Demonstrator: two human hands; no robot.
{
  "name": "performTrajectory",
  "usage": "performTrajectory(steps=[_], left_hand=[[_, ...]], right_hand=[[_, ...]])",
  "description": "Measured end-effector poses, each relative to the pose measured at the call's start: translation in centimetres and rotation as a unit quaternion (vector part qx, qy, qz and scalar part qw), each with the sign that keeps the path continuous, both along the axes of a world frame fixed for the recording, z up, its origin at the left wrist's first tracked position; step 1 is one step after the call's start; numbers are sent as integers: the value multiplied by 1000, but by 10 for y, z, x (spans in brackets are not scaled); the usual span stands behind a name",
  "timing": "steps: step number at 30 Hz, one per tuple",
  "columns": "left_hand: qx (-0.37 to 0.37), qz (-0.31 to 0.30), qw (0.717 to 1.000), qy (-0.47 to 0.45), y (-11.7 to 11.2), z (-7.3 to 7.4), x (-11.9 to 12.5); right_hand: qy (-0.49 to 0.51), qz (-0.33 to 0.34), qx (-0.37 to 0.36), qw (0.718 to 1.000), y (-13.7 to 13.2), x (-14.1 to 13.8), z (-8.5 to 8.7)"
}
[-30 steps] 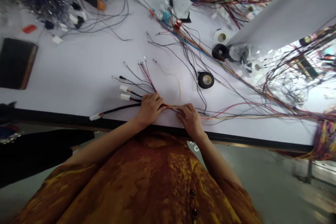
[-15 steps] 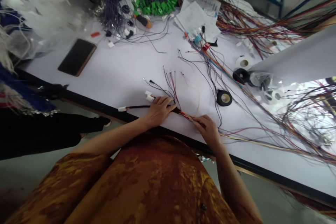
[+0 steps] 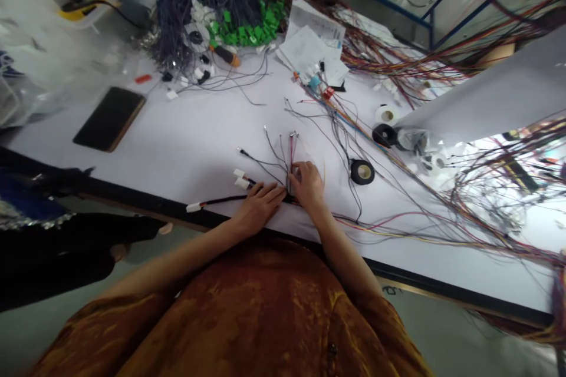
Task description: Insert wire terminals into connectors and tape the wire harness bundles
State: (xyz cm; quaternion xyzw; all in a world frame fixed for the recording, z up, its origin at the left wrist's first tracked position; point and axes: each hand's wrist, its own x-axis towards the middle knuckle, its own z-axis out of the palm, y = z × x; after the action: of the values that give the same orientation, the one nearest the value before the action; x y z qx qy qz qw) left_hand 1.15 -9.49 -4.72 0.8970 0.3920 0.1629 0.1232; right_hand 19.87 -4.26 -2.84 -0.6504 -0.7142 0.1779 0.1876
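Head view: the left hand (image 3: 259,207) is held open, pressed flat upon a wire harness (image 3: 225,200). The right hand (image 3: 308,184) is closed on its wires, and a roll of black tape (image 3: 355,172) is placed nearby.

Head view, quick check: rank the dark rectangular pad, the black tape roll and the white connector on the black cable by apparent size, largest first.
1. Dark rectangular pad
2. Black tape roll
3. White connector

The gaps are wide enough that nearness to the camera doesn't change the order.
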Motion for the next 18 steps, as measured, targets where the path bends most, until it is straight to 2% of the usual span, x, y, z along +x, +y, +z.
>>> performTrajectory(steps=[4, 7, 10, 14, 18], left_hand=[[11, 9, 1000, -9, 2, 3, 0], [5, 16, 1000, 4, 2, 4, 0], [-14, 20, 1000, 1, 2, 3, 1], [-33, 26, 999, -15, 2, 1, 1], [-24, 17, 999, -22, 2, 1, 0]], right_hand=[[22, -1, -17, 1000, 7, 5, 1], [76, -20, -14, 997, 1, 6, 6], [111, 6, -36, 993, -9, 4, 15], [35, 34, -89, 995, -16, -4, 24], [-7, 31, -111, 993, -6, -17, 22]])
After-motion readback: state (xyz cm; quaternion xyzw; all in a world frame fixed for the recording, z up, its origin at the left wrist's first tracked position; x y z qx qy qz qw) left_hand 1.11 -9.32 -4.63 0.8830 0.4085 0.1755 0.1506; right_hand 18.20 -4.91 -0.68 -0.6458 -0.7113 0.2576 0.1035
